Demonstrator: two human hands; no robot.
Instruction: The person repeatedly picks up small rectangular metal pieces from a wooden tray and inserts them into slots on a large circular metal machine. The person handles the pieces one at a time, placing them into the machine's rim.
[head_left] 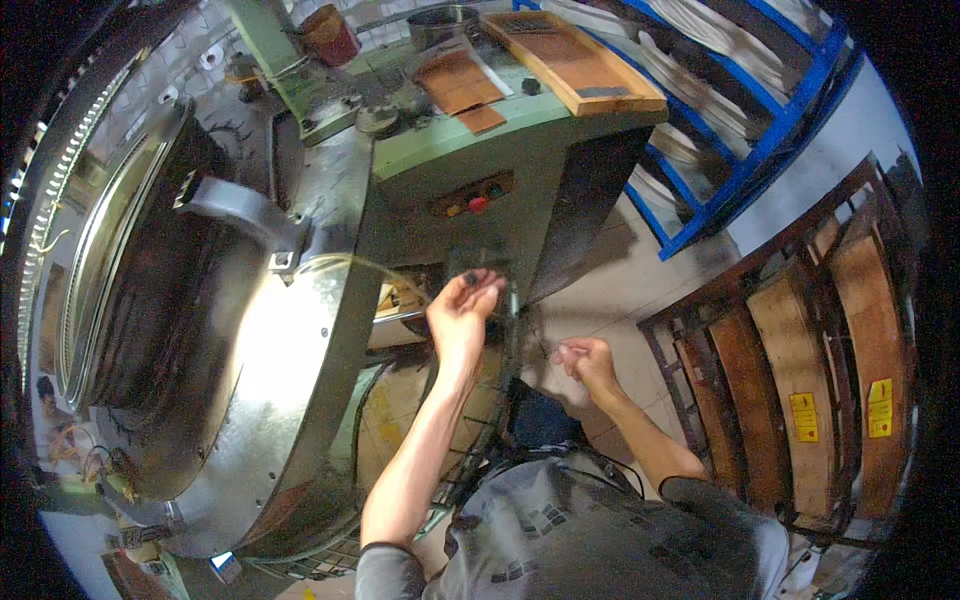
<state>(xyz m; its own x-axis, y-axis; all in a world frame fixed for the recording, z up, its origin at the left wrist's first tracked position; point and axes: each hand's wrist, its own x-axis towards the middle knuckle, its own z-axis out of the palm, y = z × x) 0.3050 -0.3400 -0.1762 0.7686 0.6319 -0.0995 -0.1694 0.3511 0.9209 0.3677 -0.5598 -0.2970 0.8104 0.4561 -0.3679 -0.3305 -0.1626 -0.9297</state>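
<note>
Just in front of the green machine (pixel 440 150), below its row of buttons (pixel 478 205), the left hand (pixel 465 312) pinches a small dark piece (pixel 472 279) between thumb and fingers. The right hand (pixel 585 362), farther from the machine, has bent fingers (whether gripping anything, I cannot tell). A wooden tray (pixel 615 104) sits atop the machine.

Reddish bucket (pixel 331 40), dark round pan (pixel 440 32) and brown sheet (pixel 457 80) sat along the top; shallow wooden tray (pixel 622 104) lay right of the sheet. Blue rack (pixel 712 218) stood upper right, pale bundles (pixel 690 78) on its shelves. Below it, dark frame (pixel 655 350) held long brown boards (pixel 785 345), two with yellow labels (pixel 803 417). Pale floor tiles (pixel 620 285) showed left of the frame.
</note>
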